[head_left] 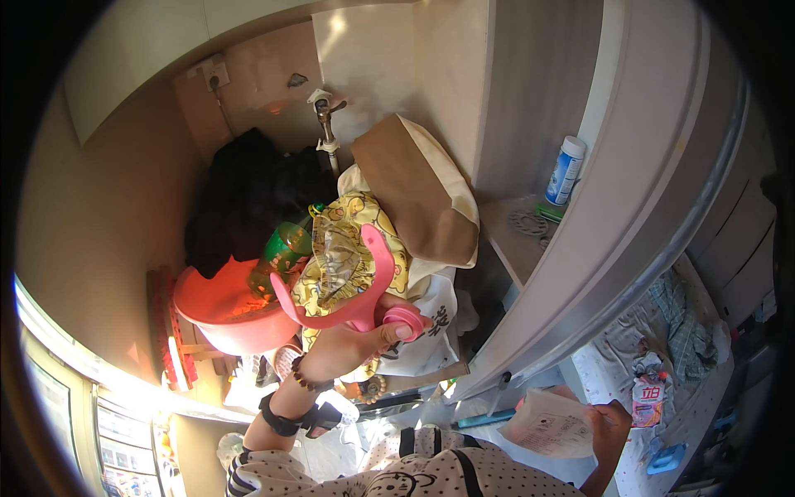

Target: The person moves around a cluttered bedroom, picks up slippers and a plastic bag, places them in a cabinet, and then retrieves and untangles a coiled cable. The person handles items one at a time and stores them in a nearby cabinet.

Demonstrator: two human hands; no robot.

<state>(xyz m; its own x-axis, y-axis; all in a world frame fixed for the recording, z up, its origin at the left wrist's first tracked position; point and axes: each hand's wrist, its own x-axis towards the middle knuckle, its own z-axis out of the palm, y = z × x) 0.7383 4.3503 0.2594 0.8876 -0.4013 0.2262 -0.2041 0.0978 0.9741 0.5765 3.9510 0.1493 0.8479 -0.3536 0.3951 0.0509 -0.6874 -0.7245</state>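
My left hand [377, 335] is closed around a pink U-shaped plastic holder [338, 315] with two curved arms and a round base [404, 321]. My thumb presses on that round part. Behind the holder lies a yellow patterned cloth bag [348, 211]. On the right, lower down, my right hand [611, 422] grips the edge of a whitish printed sheet [548, 424]; whether it is paper or a thin plastic wrapper I cannot tell.
A red-pink basin [228, 319], a green plastic bottle [286, 247] and black cloth [248, 190] fill the left of the cabinet. A brown and cream bag [414, 195] leans by a pipe valve [325, 120]. A blue spray can [565, 171] stands on the right shelf.
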